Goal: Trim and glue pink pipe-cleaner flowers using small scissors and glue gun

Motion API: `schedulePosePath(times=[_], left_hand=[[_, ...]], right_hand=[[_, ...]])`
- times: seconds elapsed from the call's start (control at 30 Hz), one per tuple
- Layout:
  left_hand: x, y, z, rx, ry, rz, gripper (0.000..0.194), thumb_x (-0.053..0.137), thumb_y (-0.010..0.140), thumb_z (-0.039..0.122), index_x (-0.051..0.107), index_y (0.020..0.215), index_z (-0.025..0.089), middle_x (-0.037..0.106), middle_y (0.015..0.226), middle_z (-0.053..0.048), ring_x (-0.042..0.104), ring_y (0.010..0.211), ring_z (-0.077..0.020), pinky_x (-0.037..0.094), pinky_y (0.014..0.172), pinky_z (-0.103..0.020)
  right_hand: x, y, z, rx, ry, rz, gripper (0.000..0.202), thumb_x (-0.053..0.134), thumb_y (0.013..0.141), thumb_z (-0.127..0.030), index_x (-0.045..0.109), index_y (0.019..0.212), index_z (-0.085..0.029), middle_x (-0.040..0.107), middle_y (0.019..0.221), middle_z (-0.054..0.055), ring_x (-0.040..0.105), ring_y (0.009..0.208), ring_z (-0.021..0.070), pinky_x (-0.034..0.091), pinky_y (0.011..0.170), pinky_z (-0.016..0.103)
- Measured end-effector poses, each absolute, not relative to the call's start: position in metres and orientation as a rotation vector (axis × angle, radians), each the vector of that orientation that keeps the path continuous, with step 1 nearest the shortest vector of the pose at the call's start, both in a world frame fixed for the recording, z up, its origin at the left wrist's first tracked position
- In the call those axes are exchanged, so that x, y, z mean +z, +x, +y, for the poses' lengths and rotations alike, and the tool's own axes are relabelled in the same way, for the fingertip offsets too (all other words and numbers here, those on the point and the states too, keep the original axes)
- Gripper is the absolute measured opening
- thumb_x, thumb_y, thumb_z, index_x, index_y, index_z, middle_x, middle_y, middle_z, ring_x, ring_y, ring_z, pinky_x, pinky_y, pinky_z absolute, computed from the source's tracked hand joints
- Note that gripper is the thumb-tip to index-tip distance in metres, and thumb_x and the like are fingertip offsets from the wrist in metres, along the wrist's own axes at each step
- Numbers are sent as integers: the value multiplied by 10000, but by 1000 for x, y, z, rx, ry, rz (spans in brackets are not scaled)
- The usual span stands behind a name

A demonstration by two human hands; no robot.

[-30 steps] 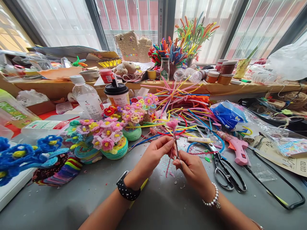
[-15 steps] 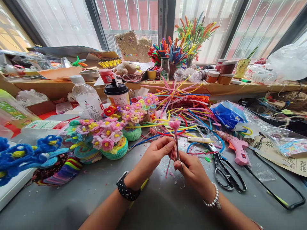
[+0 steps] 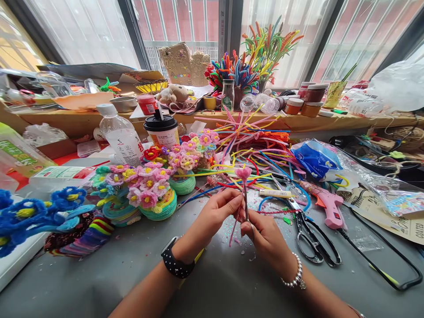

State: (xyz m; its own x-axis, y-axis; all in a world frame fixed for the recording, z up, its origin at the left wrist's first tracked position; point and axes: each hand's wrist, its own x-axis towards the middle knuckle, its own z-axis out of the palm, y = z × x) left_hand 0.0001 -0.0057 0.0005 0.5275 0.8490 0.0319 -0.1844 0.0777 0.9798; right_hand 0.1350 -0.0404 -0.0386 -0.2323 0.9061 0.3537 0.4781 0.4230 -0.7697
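Note:
My left hand [image 3: 225, 207], with a dotted black watch band at its wrist, is closed in a pinch on a pink pipe cleaner [image 3: 232, 232] whose thin tail hangs below the fingers. In my right hand [image 3: 261, 229] is a small pair of metal scissors [image 3: 245, 205], thumb and fingers at its handles. The slim blades point upward, close together. At their tips sits a fluffy pink tuft [image 3: 243, 172]; I cannot tell whether it is joined to the pipe cleaner. Both hands nearly touch, above scattered glitter and pink bits on the grey table [image 3: 218, 282].
Pipe-cleaner flowers [image 3: 149, 185] in coiled pots stand left, beside a blue bunch [image 3: 43, 216]. Loose pipe cleaners [image 3: 251, 137] are heaped behind the hands. Large black-handled scissors [image 3: 313, 238], a pink glue gun [image 3: 327, 205] with a cable, and a blue packet [image 3: 316, 159] lie right.
Hardly anything differs. The pink tuft and the scissors tips have shifted very slightly to the right; both hands keep their grip.

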Motion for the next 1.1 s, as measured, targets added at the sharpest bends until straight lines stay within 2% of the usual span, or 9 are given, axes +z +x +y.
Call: schedulePosePath(times=[0.27, 0.77, 1.1], left_hand=[[3, 1, -7, 922, 1263, 694, 141, 518, 767, 253, 521, 675, 146, 490, 583, 22, 428, 567, -80, 362, 578, -212], [6, 1, -8, 959, 1213, 726, 125, 587, 714, 244, 520, 663, 151, 499, 571, 46, 443, 546, -68, 372, 569, -196], [6, 0, -8, 927, 1234, 721, 151, 565, 732, 265, 499, 654, 155, 476, 568, 46, 428, 550, -73, 358, 577, -199]], right_hand=[[-39, 135, -41, 593, -1242, -1851, 513, 243, 823, -581, 411, 543, -186, 462, 464, -21, 424, 410, 95, 315, 426, 197], [-34, 134, -43, 812, -1101, -1863, 545, 201, 774, -662, 401, 609, -182, 426, 502, -27, 372, 454, 98, 309, 433, 207], [-31, 134, -42, 771, -1155, -1875, 551, 217, 755, -680, 373, 568, -186, 420, 473, -29, 362, 428, 92, 285, 418, 205]])
